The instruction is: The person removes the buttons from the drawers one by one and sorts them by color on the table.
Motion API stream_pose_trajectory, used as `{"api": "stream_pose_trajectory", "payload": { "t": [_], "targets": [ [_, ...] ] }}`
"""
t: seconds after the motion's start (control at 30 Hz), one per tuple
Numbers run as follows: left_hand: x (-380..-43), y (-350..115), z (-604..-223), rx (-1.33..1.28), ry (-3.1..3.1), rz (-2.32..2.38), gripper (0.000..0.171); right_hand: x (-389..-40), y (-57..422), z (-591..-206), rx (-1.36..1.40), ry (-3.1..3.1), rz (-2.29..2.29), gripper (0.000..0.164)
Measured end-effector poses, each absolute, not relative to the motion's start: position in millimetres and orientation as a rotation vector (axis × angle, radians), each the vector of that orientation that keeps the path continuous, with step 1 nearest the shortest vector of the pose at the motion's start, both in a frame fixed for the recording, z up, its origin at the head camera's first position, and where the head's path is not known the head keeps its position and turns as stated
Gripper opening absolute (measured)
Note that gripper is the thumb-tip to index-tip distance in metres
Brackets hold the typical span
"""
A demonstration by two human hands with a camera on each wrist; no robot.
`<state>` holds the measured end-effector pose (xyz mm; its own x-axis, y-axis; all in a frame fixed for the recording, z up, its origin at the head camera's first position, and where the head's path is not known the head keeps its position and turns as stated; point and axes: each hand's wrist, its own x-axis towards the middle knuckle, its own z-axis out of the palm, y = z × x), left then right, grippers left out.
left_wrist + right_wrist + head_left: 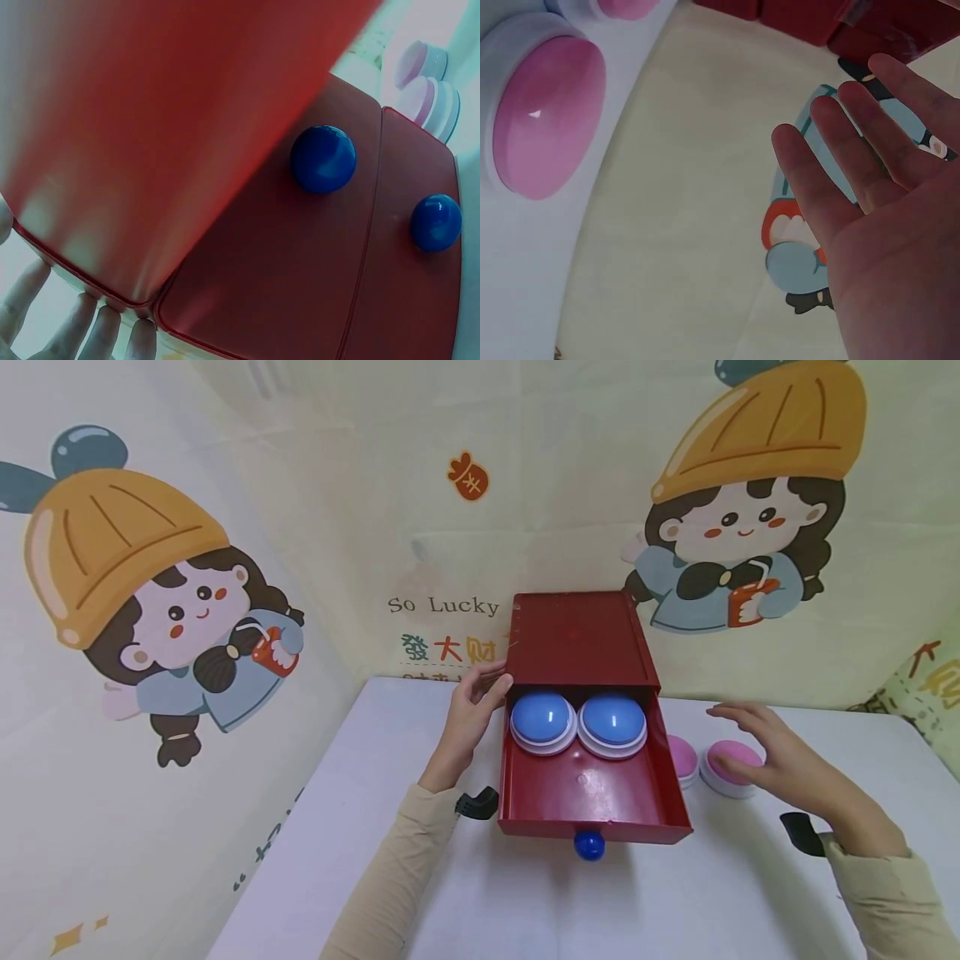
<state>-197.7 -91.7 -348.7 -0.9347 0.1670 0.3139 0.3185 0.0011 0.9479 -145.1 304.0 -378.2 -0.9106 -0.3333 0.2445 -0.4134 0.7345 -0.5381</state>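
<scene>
A red drawer cabinet (pixel 573 639) has its top drawer (pixel 592 789) pulled out. Two blue push-button lights (pixel 542 718) with white rims sit side by side at the back of that drawer, and a blue knob (pixel 589 845) is on its front. My left hand (pixel 474 718) touches the cabinet's left side, thumb at the front corner; the left wrist view shows the fingers (pixel 79 322) extended against that side. My right hand (pixel 787 768) is empty, fingers spread, above a pink push-button light (pixel 731 767). The right wrist view shows its palm (pixel 900 255) facing the camera.
A second pink push-button light (pixel 681 760) stands right of the cabinet, partly behind the drawer. Below the pulled-out drawer are two closed drawers (pixel 270 247) with blue knobs (pixel 322 159). A printed cloth (pixel 420 527) hangs behind the white table (pixel 360 777).
</scene>
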Motion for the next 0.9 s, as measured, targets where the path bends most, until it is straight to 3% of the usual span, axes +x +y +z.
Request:
{"api": "stream_pose_trajectory", "payload": {
  "t": [0.9],
  "targets": [
    [-197.7,-91.6,-348.6,-0.499,-2.156,-2.080,0.038,-125.0,269.5,-330.9,0.739,-2.665,0.720,0.077]
  ]
}}
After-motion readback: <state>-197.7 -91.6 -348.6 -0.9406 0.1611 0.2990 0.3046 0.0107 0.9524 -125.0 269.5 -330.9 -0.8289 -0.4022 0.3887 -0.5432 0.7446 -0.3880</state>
